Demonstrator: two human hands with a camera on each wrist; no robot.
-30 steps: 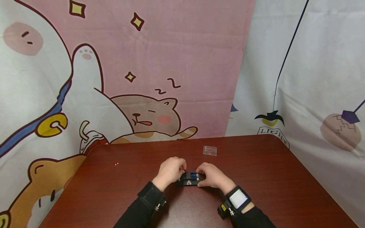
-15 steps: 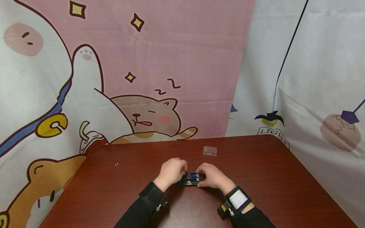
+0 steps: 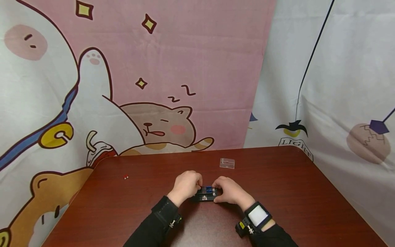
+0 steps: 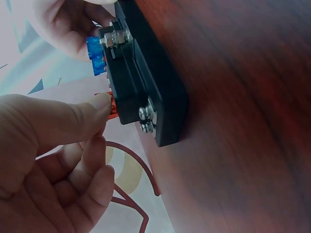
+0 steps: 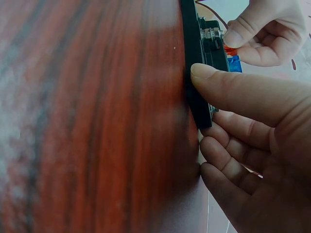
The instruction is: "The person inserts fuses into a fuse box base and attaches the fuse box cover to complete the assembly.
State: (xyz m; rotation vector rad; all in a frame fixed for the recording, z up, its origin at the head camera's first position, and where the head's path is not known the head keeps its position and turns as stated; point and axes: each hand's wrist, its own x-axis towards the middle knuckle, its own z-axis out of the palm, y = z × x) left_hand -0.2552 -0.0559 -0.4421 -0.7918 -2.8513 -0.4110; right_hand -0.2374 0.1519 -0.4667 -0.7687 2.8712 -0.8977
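Left hand: the left hand [image 3: 185, 185] has thumb and forefinger pinching a red piece [image 4: 114, 109] at the block's upper face.
Right hand: the right hand [image 3: 229, 192] grips the right end of the black block [image 4: 167, 92], thumb on the near side, forefinger on the far side.
Black block: flat on the tabletop [image 3: 277, 178], between the two hands, its long axis running left to right.
Red piece: towards the block's left end, directly under the left fingertips and so nearer that hand; whether it is fully seated cannot be told.
Blue pieces: the blue pieces [image 4: 97, 54] stand in the block's raised part, to the right of the red piece, near the right forefinger.
Beyond the hands: a clear plastic piece [image 3: 227, 163] lies near the far edge; a small red item [image 3: 126, 176] lies well apart, to the left.
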